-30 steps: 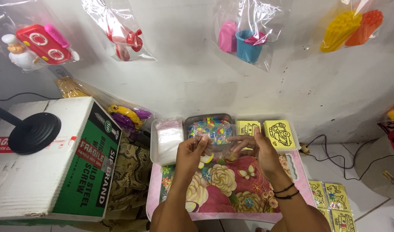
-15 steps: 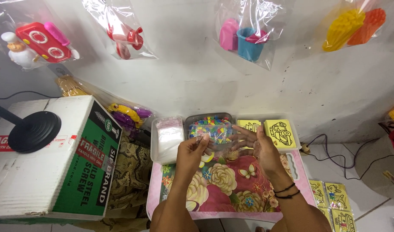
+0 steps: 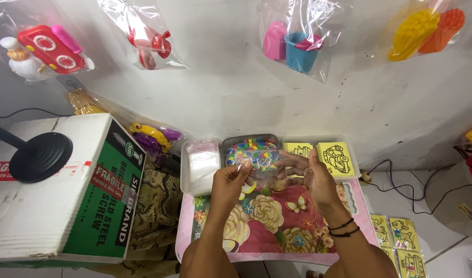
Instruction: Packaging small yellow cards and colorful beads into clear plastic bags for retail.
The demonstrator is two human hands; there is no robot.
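Clear bag (image 3: 264, 172) contents blurred

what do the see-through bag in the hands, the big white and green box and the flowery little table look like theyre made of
Small see-through bag: thin glossy plastic film, going by glare and wrinkles. Big white and green box: matte corrugated cardboard, ribbed on top. Flowery pink table: smooth printed top, probably laminated board or plastic; unclear. Left hand and right hand hold the bag.

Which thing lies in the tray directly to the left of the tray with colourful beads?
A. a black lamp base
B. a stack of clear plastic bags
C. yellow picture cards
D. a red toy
B: the left tray holds a stack of clear plastic bags, right beside the tray of colourful beads.
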